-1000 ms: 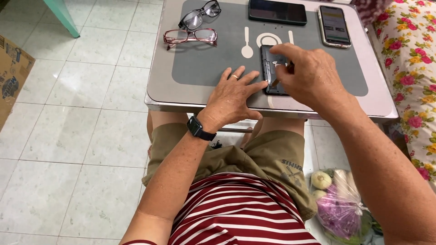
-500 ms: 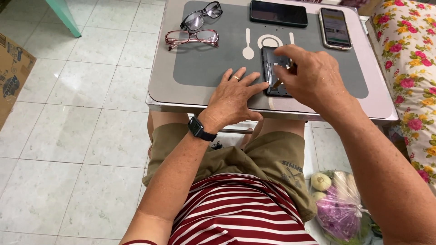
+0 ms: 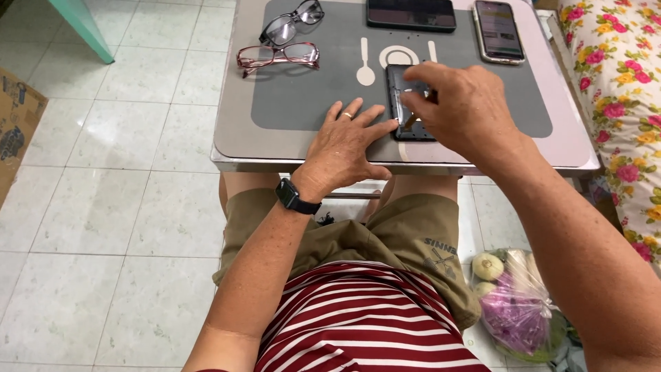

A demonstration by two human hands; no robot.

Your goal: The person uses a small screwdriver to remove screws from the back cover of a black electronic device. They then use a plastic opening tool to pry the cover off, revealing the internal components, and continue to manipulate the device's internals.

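Observation:
A small dark phone (image 3: 398, 83) with its back off lies on the grey mat of a low table (image 3: 275, 148). My left hand (image 3: 348, 141) rests flat on the mat with fingers spread, and its fingertips touch the phone's left edge. It wears a ring, with a black watch on the wrist. My right hand (image 3: 468, 110) hovers over the phone's right half and pinches a thin brownish tool (image 3: 412, 120). The tool's tip points into the lower part of the phone. The hand hides most of the phone's right side.
Red-framed glasses (image 3: 277, 55) and dark glasses (image 3: 291, 22) lie at the table's far left. A black phone (image 3: 410, 14) and a lit phone (image 3: 498, 31) lie at the far edge. A bag of vegetables (image 3: 513, 306) sits on the floor, with floral fabric (image 3: 620, 69) at the right and a cardboard box (image 3: 17, 124) at the left.
Both hands stay on the opened phone in nearly the same pose. Only the view has shifted slightly.

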